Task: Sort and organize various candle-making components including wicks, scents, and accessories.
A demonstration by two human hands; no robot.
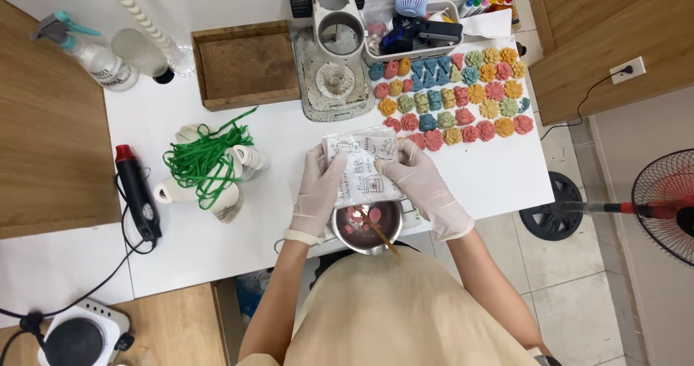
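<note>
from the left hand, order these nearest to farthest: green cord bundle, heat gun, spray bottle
1. Green cord bundle, just left of the left hand.
2. Heat gun, at the table's left edge.
3. Spray bottle, far upper left corner.

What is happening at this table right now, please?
A person in thin gloves stands at a white table. The left hand and the right hand together hold a clear printed bag above a small metal bowl. The bowl holds pink pieces, and a wooden stick leans in it. Rows of colourful flower-shaped pieces lie further back on the table. A bundle of green cord and a black heat gun lie to the left.
</note>
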